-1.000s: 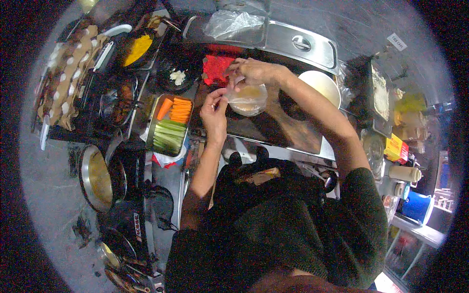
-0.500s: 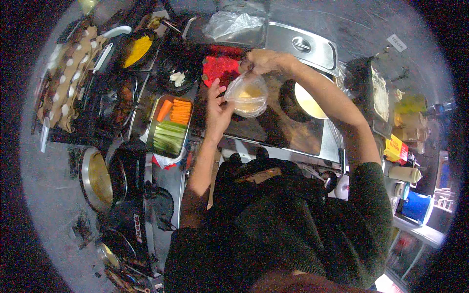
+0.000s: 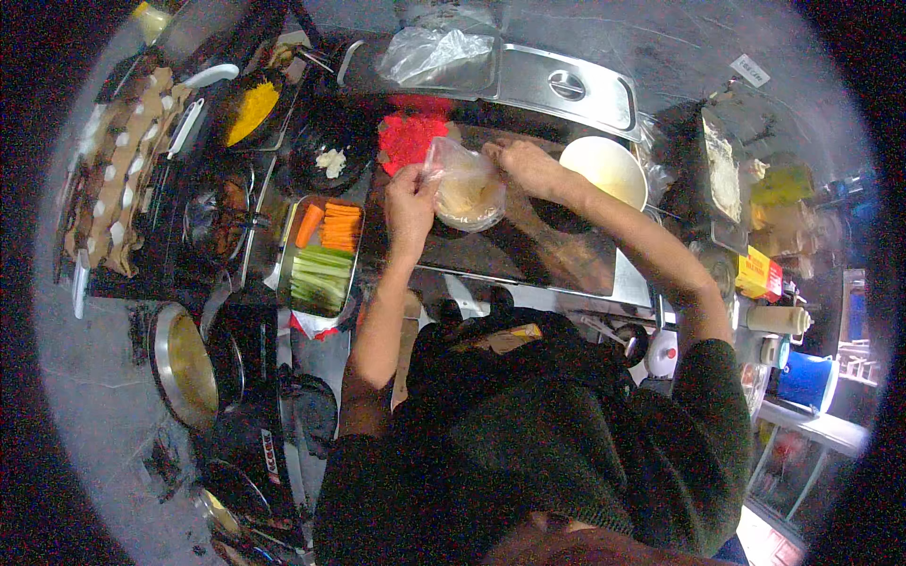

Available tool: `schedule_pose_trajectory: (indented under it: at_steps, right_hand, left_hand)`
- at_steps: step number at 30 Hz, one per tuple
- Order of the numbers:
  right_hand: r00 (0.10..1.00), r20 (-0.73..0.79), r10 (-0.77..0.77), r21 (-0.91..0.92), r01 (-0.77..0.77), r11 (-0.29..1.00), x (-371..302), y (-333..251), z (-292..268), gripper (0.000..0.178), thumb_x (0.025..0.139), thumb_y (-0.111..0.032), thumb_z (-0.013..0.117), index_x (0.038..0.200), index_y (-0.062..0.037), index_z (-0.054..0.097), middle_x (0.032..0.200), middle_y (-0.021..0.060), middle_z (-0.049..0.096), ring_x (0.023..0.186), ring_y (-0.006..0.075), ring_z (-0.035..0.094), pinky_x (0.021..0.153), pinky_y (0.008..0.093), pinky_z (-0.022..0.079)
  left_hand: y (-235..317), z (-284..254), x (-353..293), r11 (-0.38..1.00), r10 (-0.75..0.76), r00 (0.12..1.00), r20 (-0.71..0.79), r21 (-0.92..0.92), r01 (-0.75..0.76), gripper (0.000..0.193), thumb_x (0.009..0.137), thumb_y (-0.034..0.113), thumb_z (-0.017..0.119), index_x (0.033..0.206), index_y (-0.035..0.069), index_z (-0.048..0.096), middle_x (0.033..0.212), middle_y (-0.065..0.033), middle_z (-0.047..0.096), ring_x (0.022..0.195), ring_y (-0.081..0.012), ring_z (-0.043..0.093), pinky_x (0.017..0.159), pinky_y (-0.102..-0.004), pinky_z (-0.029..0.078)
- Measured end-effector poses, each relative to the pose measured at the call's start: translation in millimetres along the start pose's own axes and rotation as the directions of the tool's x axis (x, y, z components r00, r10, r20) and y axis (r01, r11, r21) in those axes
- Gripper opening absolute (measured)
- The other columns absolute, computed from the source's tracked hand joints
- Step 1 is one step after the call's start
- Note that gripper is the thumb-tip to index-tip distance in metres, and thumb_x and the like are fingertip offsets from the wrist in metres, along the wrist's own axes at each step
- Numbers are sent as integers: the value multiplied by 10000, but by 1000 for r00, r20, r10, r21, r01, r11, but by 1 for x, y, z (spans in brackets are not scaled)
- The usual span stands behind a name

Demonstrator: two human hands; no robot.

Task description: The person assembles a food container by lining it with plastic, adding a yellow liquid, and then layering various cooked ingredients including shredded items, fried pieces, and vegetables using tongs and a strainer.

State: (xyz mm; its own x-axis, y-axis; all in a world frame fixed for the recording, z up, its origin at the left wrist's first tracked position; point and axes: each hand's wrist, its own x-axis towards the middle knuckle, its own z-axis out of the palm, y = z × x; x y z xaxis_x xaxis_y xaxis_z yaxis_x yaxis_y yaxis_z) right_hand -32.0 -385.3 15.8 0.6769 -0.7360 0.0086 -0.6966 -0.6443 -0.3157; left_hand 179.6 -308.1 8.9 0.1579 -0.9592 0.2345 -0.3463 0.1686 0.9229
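A clear plastic bag [image 3: 469, 196] with something round and pale tan in it is between my hands, over the dark work board [image 3: 557, 259]. My left hand [image 3: 410, 215] pinches the bag's left edge near its top. At the bag's upper right corner my right hand [image 3: 533, 170] has its fingers closed on the plastic, the fingertips partly hidden. Behind the bag lies a bright red piece [image 3: 411, 140], perhaps cloth or wrapping. A white bowl [image 3: 609, 170] with pale yellow contents stands right of the bag, beside my right forearm.
Left of the board is a metal tray [image 3: 357, 274] of carrot and cucumber sticks. Beyond it stand dark pans, one with white bits [image 3: 330, 162], another with yellow shreds [image 3: 252, 113]. Egg cartons [image 3: 123, 179] lie far left. A lidded steel container [image 3: 566, 85] lines the back.
My left hand's fingers have gone from spread to pinching the bag's edge. My right hand has moved a little right and down, and the bag's top now spreads flatter between both hands.
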Motion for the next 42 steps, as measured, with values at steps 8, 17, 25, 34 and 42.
schedule_pose_trajectory:
  at_steps: [8, 17, 25, 34, 42]
  right_hand:
    - [981, -134, -140, 488, 188, 852, 3, -29, -25, 189, 745, 41, 535, 930, 4, 518, 1092, 124, 520, 1032, 215, 520, 777, 349, 469]
    - [992, -26, 127, 506, -96, 857, 24, -32, -16, 217, 706, 72, 535, 901, 13, 609, 724, 111, 625, 659, 190, 618, 580, 325, 507]
    - [983, -178, 44, 371, 26, 928, 4, -52, -30, 291, 600, 96, 564, 875, 10, 604, 769, 123, 580, 716, 257, 593, 628, 327, 472]
    - [953, -281, -117, 212, 180, 960, -65, -104, -21, 293, 604, 68, 550, 892, 13, 570, 885, 143, 542, 821, 322, 567, 720, 369, 473]
    - [955, -261, -140, 71, 164, 984, -94, -109, 3, 234, 664, -29, 553, 894, 3, 588, 839, 119, 550, 747, 287, 607, 611, 356, 524]
  left_hand:
    - [47, 0, 18, 970, -116, 987, 111, -200, 137, 137, 787, 91, 645, 893, 3, 651, 702, -48, 636, 514, -80, 541, 463, -235, 447]
    - [42, -4, 18, 757, -234, 972, -23, -632, 167, 334, 868, 227, 571, 1109, -1, 529, 908, -127, 615, 803, -178, 608, 675, -310, 532]
    - [12, 21, -13, -256, -225, 563, 795, -606, 753, 468, 924, 410, 355, 1171, 32, 477, 1028, -151, 578, 935, -329, 578, 870, -460, 472]
    - [-56, 56, -3, -264, 34, 540, 841, -513, 817, 646, 911, 518, 219, 1230, -14, 404, 1152, -199, 532, 1078, -315, 525, 922, -428, 437]
    - [-30, 63, 1, -310, -88, 435, 896, -440, 843, 426, 936, 321, 338, 1077, -62, 460, 1075, -212, 534, 1037, -321, 536, 926, -455, 434]
